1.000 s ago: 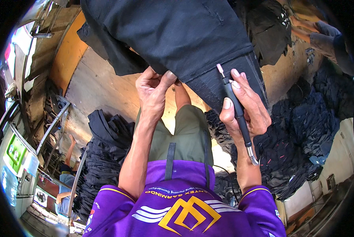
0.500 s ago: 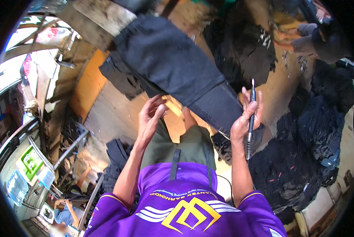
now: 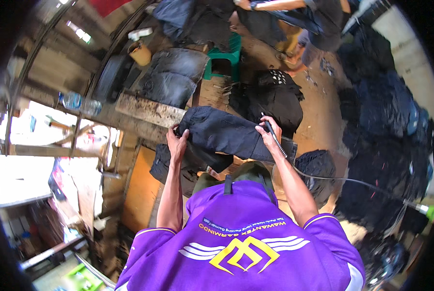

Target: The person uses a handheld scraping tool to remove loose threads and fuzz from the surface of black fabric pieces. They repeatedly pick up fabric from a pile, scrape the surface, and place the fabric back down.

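Observation:
A black denim trouser leg lies stretched over a dark flat board across my front. My left hand pinches the cloth at its left end, thumb on top and fingers partly hidden underneath. At the right end, my right hand grips a pen-shaped rotary tool. The tool's slim tip points up and away, and a coiled spring sleeve leads into its cable. Fingers of that hand also rest close to the cloth's edge; whether they press on it I cannot tell.
Dark garments are piled at the right and beyond the board. The tool's cable runs rightward. A wooden plank, a green stool and faded trousers stand farther off. A co-worker handles cloth at the back.
My left hand has gone from loosely open beside the trouser leg to pinching its left end. My right fingers have closed in from spread around the tool. The view has shifted, showing more background.

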Motion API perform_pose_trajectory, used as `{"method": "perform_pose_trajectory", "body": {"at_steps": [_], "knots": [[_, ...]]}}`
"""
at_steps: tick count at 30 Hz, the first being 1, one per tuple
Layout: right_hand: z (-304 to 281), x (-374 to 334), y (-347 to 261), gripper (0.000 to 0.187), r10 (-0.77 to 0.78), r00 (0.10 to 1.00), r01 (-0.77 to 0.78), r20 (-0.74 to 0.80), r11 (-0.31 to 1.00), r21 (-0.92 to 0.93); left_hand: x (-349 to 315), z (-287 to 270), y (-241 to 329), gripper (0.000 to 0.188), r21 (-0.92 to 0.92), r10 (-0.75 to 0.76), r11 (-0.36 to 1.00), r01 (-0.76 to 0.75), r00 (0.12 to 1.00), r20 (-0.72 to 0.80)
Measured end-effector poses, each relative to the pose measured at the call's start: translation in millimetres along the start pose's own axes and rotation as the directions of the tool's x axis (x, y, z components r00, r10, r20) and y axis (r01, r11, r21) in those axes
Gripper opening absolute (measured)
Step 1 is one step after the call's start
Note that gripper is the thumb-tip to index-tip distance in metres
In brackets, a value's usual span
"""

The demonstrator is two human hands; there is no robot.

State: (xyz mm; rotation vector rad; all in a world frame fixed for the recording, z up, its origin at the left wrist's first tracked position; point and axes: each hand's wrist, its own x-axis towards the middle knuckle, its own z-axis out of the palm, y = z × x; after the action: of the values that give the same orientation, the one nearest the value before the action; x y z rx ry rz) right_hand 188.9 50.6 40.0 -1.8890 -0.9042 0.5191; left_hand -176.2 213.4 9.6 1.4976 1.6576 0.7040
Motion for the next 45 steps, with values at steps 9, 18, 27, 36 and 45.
{"method": "perform_pose_trajectory", "body": {"at_steps": [9, 18, 27, 36, 45], "knots": [[-45.5, 8.6, 32.7, 0.028, -0.056, 0.994, 0.044, 0.092, 0.991, 0.126, -12.9, -52.6, 70.7, 0.037, 0.502, 0.337, 0.683, -0.531, 0.839, 0.428], [-270.7, 44.3, 133.8, 0.017, 0.152, 0.986, -0.164, -0.069, 0.957, -0.241, -147.5, 188.0, 134.4, 0.018, 0.301, 0.587, 0.672, -0.676, 0.735, 0.339], [-203.7, 104.7, 48.1, 0.027, -0.337, 0.941, 0.334, -0.018, 0.938, -0.089, -115.7, 193.6, 141.4, 0.020, 0.384, 0.499, 0.794, -0.471, 0.866, 0.030], [-34.1, -36.2, -4.9, 0.039, -0.558, 0.799, 0.546, 0.224, 0.830, 0.118, -76.2, 48.6, 113.3, 0.121, 0.414, 0.331, 0.856, -0.310, 0.943, 0.022], [-2.0, -61.7, -23.2, 0.069, -0.496, 0.860, 0.509, 0.121, 0.851, -0.126, -59.5, 37.9, 115.6, 0.048, 0.059, -0.048, 0.998, 0.023, 0.884, 0.466]]}}
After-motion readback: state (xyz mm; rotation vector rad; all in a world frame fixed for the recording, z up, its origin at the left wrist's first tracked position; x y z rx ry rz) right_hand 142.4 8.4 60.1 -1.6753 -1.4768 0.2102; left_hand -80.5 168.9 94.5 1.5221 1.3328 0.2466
